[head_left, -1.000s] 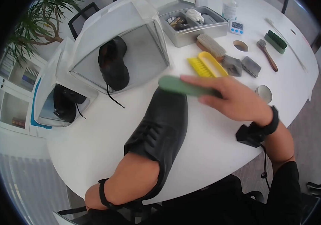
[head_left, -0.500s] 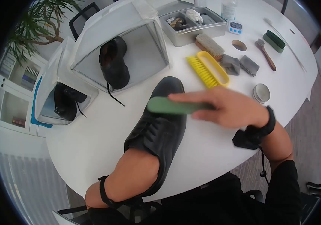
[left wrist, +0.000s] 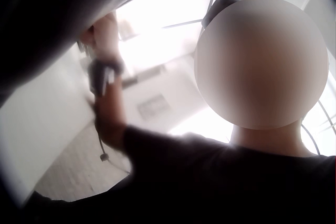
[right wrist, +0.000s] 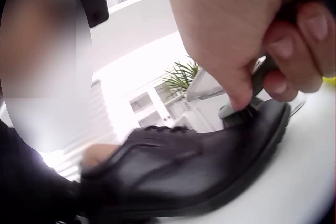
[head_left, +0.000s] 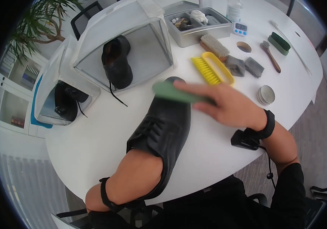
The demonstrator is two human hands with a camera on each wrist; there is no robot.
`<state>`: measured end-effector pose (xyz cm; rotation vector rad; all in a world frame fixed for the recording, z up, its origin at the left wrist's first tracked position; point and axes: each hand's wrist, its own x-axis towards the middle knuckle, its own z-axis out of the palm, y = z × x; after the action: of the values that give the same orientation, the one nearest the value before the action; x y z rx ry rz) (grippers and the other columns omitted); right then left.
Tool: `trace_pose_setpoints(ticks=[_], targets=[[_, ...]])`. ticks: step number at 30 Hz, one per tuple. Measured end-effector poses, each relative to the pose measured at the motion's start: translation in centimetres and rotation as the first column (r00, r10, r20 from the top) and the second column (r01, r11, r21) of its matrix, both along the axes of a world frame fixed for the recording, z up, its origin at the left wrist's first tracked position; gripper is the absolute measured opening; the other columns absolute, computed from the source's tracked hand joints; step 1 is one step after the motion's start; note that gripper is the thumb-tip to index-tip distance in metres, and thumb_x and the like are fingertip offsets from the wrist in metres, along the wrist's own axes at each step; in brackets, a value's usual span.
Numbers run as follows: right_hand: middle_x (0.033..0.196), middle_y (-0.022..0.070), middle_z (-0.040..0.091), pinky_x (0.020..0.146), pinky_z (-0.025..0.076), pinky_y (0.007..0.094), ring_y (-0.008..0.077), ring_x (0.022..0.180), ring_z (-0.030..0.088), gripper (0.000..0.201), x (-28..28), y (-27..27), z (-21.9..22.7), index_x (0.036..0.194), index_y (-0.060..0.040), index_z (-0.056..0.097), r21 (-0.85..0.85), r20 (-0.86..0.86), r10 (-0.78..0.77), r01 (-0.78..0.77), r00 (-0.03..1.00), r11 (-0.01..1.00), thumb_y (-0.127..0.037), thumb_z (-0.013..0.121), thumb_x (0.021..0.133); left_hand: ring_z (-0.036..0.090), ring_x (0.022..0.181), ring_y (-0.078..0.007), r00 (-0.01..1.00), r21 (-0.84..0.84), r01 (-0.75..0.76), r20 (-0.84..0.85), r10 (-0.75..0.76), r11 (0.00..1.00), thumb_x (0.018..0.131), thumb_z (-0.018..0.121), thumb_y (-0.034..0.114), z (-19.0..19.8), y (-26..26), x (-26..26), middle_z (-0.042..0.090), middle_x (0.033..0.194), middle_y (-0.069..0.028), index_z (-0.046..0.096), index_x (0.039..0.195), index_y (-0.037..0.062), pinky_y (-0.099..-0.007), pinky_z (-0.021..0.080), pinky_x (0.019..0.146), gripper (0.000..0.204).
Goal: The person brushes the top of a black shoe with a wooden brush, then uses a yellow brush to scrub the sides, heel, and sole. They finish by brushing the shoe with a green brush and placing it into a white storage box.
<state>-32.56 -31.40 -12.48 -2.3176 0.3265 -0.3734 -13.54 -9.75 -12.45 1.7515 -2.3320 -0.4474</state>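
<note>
A black lace-up shoe (head_left: 171, 124) is on my left hand (head_left: 142, 171), which reaches in through its opening; the fingers are hidden inside. The toe points away over the white table. My right hand (head_left: 230, 107) grips a green-backed shoe brush (head_left: 173, 92) by its dark handle, fingers curled around it. In the right wrist view the dark bristles of the brush (right wrist: 239, 116) meet the upper of the shoe (right wrist: 178, 169) near the toe. The left wrist view shows my right hand (left wrist: 105, 35) beyond the dark shoe.
Two white boxes (head_left: 161, 49) at the left each hold a black shoe (head_left: 117, 65). Behind the right hand lie a yellow brush (head_left: 209, 70), a wooden brush (head_left: 214, 46), grey cloths (head_left: 254, 66) and a round tin (head_left: 266, 94). A metal case (head_left: 198, 32) and timer (head_left: 240, 28) stand farther back.
The brush, in my right hand, has swept from the toe tip back toward the laces, then forward again to the toe. My left hand and the shoe stay nearly still.
</note>
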Motion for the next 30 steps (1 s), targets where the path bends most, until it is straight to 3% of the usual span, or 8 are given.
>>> trace_pose_setpoints(ticks=[4,7,10,15,18,24,27,30], targets=[[0.143,0.0125,0.062,0.103,0.047,0.0325,0.0208,0.114,0.063,0.064,-0.7,-1.4,0.1,0.157,-0.0172,0.044,0.177,-0.046,0.207,-0.196,0.977,0.964,-0.001,0.061,0.097,0.06,0.061,-0.0383,1.0,-0.002,-0.002,-0.014,0.002,1.0,0.075,0.063,0.002,0.1,-0.1,0.0,0.061,0.068,-0.0202,0.066,0.078,-0.0028,-0.0436,0.051,0.059,0.007],[0.144,0.0126,0.061,0.109,0.043,0.0338,0.0221,0.122,0.061,0.064,-0.8,-1.4,0.7,0.157,-0.0171,0.045,0.268,-0.256,-0.067,0.138,0.964,0.954,0.0,0.061,0.097,0.06,0.061,-0.0384,1.0,-0.02,-0.006,-0.02,0.006,1.0,0.074,0.063,0.002,-0.1,0.0,0.0,0.061,0.068,-0.02,0.066,0.077,-0.0026,-0.0436,0.051,0.058,0.006],[0.145,0.0139,0.06,0.109,0.044,0.0339,0.026,0.123,0.063,0.066,-0.4,-0.4,-0.2,0.156,-0.0156,0.045,0.287,-0.118,0.178,-0.138,0.977,0.948,0.003,0.061,0.095,0.06,0.061,-0.0383,1.0,0.014,-0.009,-0.002,0.009,1.0,0.074,0.063,0.002,0.0,-0.1,0.0,0.061,0.068,-0.0199,0.066,0.078,-0.0025,-0.0436,0.051,0.058,0.006],[0.15,0.014,0.056,0.112,0.044,0.0362,0.0291,0.13,0.06,0.065,-0.3,-0.6,0.0,0.156,-0.0156,0.045,0.218,-0.227,-0.085,0.135,0.97,0.966,0.002,0.061,0.095,0.06,0.06,-0.0382,1.0,-0.005,-0.005,-0.017,0.005,1.0,0.075,0.063,0.002,0.0,0.0,-0.1,0.061,0.068,-0.02,0.066,0.079,-0.0028,-0.0431,0.051,0.058,0.007],[0.151,0.0138,0.055,0.112,0.044,0.0361,0.0297,0.13,0.06,0.067,-0.2,-0.1,-0.7,0.156,-0.0186,0.045,0.224,-0.023,0.162,-0.153,0.986,0.962,0.002,0.061,0.094,0.061,0.06,-0.0382,1.0,-0.004,0.0,-0.01,0.0,1.0,0.075,0.063,0.002,0.1,-0.2,-0.1,0.061,0.068,-0.0201,0.066,0.08,-0.003,-0.043,0.052,0.058,0.008],[0.141,0.0183,0.061,0.097,0.051,0.0385,0.0318,0.108,0.069,0.061,-0.2,-0.4,-2.1,0.153,-0.0195,0.048,0.066,0.092,0.04,-0.047,0.995,0.997,-0.005,0.064,0.096,0.061,0.062,-0.0382,1.0,0.004,-0.01,0.004,0.01,1.0,0.075,0.062,0.002,0.1,-0.1,-0.2,0.062,0.07,-0.0203,0.067,0.082,-0.0033,-0.043,0.052,0.06,0.01],[0.148,0.0135,0.057,0.111,0.045,0.0354,0.0285,0.126,0.062,0.066,0.0,0.1,-1.5,0.156,-0.0184,0.045,0.2,0.063,0.163,-0.173,0.985,0.964,0.001,0.062,0.095,0.061,0.063,-0.0383,1.0,-0.004,-0.003,-0.001,0.003,1.0,0.075,0.062,0.002,0.1,-0.1,-0.1,0.062,0.07,-0.0204,0.067,0.082,-0.0033,-0.0431,0.052,0.061,0.01],[0.144,0.0133,0.061,0.107,0.046,0.0351,0.0294,0.118,0.065,0.067,-0.2,-0.1,-0.6,0.156,-0.0189,0.045,0.174,-0.054,-0.021,0.03,0.998,0.984,0.001,0.062,0.094,0.061,0.064,-0.0384,1.0,0.006,0.004,0.002,-0.004,1.0,0.075,0.062,0.002,0.3,-0.1,-0.1,0.062,0.071,-0.0204,0.067,0.083,-0.0034,-0.0432,0.052,0.061,0.011]])
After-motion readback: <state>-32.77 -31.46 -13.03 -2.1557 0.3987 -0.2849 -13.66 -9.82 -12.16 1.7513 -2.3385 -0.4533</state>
